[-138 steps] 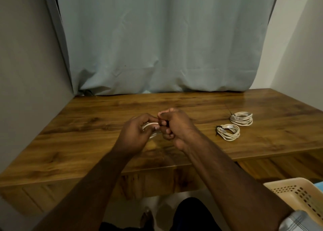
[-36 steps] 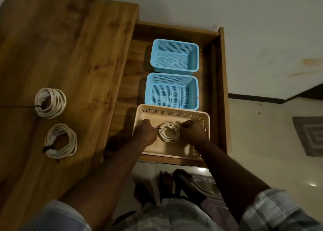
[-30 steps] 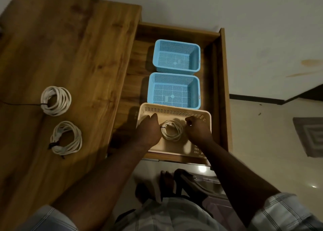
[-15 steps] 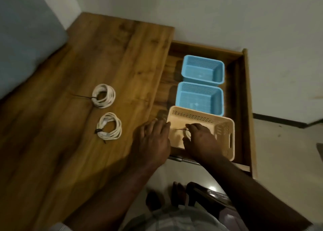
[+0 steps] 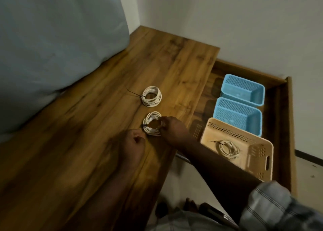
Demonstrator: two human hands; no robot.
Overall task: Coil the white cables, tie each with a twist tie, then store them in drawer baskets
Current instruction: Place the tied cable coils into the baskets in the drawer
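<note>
Wooden desk top (image 5: 87, 143), dark brown grain, fills the left and centre of the head view; dim room, pale wall (image 5: 227, 21) behind, light blue curtain (image 5: 52, 47) hanging down onto the desk's far left edge. Drawer (image 5: 286, 126) pulled out at the desk's right end, light floor showing below it.

On the desk: two coiled white cables. Far coil (image 5: 151, 96) lies alone, black tie (image 5: 134, 94) sticking out to its left. Near coil (image 5: 152, 124) sits just below it, black tie (image 5: 144, 125) wrapped on its left side. Right hand (image 5: 173, 128) reaches across from the drawer side, fingers curled round the near coil's right edge, gripping it. Left hand (image 5: 133, 147) rests on the desk just beside the coil's lower left, fingers curled in; blurred, cannot tell whether it pinches anything.

In the drawer: three baskets in a row. Far blue basket (image 5: 243, 91), middle blue basket (image 5: 238, 116), then beige basket (image 5: 244, 148) nearest the person. Third coil (image 5: 229, 149) lies flat on the beige basket's floor, its tie end pointing left. Plaid sleeve (image 5: 272, 206) at lower right.
</note>
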